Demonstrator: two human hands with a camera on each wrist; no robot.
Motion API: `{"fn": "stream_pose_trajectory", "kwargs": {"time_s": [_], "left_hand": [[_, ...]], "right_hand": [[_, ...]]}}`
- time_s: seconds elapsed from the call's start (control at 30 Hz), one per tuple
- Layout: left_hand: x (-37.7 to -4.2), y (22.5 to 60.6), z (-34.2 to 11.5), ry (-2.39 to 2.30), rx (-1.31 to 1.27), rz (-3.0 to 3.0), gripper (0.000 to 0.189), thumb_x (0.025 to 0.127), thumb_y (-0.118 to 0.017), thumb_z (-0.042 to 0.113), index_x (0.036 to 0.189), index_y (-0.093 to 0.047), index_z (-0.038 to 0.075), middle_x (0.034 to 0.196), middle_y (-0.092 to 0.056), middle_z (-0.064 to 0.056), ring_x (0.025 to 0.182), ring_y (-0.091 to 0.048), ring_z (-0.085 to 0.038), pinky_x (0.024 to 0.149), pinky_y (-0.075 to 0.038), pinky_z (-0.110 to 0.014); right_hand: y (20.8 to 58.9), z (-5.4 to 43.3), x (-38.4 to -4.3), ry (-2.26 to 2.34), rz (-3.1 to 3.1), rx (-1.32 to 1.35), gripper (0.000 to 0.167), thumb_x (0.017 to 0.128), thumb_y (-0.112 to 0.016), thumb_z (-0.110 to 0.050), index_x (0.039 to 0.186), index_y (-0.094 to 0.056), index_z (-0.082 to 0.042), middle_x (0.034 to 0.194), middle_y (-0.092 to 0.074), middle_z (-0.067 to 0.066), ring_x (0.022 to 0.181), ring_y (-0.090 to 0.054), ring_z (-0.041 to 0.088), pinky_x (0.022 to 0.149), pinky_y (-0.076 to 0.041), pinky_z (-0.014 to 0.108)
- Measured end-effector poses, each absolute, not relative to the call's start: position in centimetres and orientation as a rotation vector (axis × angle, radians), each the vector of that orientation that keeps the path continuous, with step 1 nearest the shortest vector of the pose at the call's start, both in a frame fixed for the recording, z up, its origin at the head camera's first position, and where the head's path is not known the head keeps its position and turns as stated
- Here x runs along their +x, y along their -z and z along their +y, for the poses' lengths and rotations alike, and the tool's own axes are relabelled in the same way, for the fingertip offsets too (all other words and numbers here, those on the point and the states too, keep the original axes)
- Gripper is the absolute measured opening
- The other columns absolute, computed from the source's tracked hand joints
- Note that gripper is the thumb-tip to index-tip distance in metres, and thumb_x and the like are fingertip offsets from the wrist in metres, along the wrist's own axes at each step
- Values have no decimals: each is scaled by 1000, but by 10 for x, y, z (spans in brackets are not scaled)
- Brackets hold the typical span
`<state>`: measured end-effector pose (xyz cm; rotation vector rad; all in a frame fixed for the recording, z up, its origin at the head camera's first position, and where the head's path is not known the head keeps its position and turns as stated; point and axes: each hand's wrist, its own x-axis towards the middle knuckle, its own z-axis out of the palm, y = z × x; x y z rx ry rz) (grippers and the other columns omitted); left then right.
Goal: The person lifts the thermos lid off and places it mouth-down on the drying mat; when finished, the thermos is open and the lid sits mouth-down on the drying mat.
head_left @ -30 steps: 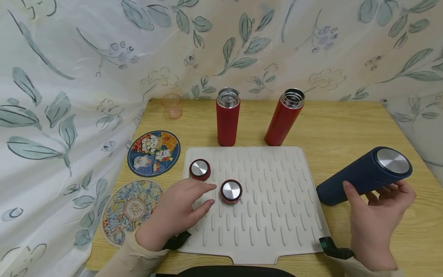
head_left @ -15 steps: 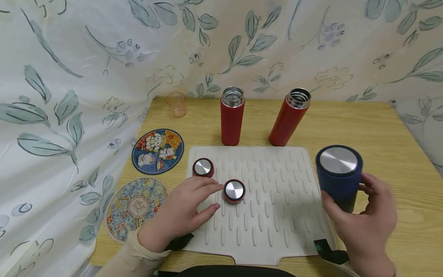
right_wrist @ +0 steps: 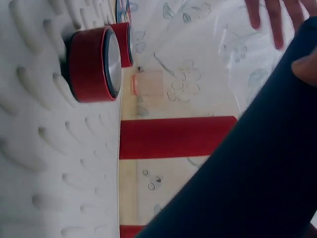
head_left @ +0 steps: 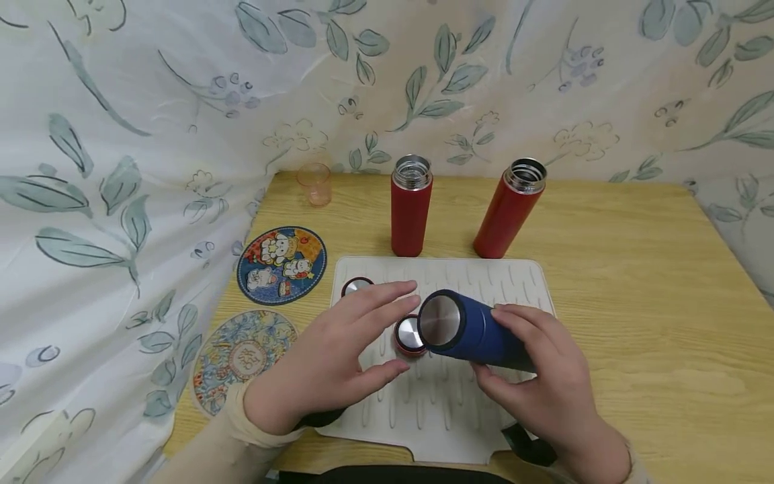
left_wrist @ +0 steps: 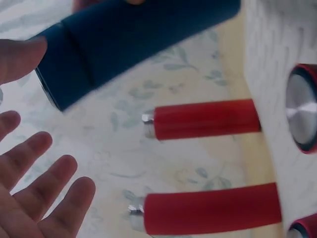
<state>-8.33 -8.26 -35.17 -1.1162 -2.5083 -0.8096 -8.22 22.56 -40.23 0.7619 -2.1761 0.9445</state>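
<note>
My right hand (head_left: 553,373) grips a navy blue thermos bottle (head_left: 490,336) with a silver-topped lid. The bottle is held tilted over the white ridged mat (head_left: 447,417), its lid end pointing left. My left hand (head_left: 345,349) is spread with fingers extended beside that lid; in the left wrist view its thumb (left_wrist: 22,59) lies at the lid end, and whether it touches cannot be told. Below are two red lids with silver tops, the nearer lid (right_wrist: 91,64) and the farther lid (right_wrist: 124,44), both standing on the mat. The left hand partly hides the farther one in the head view.
Two uncapped red bottles stand behind the mat, a left bottle (head_left: 411,215) and a right bottle (head_left: 508,212). A small pink clear cup (head_left: 317,188) is at the back left. Two round patterned coasters, one blue (head_left: 282,265) and one floral (head_left: 244,356), lie on the wooden table (head_left: 659,302).
My right hand has lifted the blue thermos from the right side of the table and carried it left over the mat, turning its lid toward the left hand. The left hand's fingers have spread.
</note>
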Motion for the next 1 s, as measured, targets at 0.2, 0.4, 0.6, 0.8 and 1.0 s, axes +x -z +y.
{"fn": "stream_pose_trajectory", "kwargs": {"time_s": [0.2, 0.4, 0.6, 0.8, 1.0], "left_hand": [[-84, 345, -71, 820, -1268, -2556, 73, 90, -94, 21, 156, -63, 19, 167, -54, -7, 154, -52, -24, 121, -53, -46], [-84, 345, -67, 828, -1327, -2556, 57, 90, -92, 11, 143, -74, 21, 157, -62, -7, 146, -58, -23, 118, -55, -41], [-84, 346, -67, 932, -1282, -2567, 53, 83, -94, 9, 133, -79, 21, 146, -67, -4, 134, -61, -19, 109, -58, -40], [-83, 345, -66, 980, -1224, -2573, 55, 77, -96, 13, 128, -79, 20, 137, -67, -2, 125, -61, -17, 102, -60, -36], [-83, 345, -64, 1000, -1172, -2584, 56, 73, -100, 21, 125, -78, 18, 129, -68, -2, 115, -62, -14, 94, -61, -30]], "right_hand": [[406, 222, -81, -884, -2263, 893, 62, 105, -60, -58, 130, -76, -4, 125, -76, 15, 110, -72, 33, 120, -35, 9], [411, 222, -79, -860, -2314, 955, 59, 104, -59, -55, 132, -75, -5, 128, -75, 13, 111, -72, 32, 118, -38, 12], [413, 219, -79, -867, -2307, 981, 57, 104, -60, -54, 132, -75, -7, 129, -75, 11, 111, -73, 31, 117, -41, 15], [414, 217, -78, -855, -2257, 996, 55, 104, -61, -51, 132, -75, -5, 127, -75, 12, 109, -73, 31, 116, -44, 18], [414, 215, -77, -846, -2194, 996, 54, 106, -60, -50, 128, -76, -4, 126, -76, 13, 108, -72, 32, 113, -45, 22]]}}
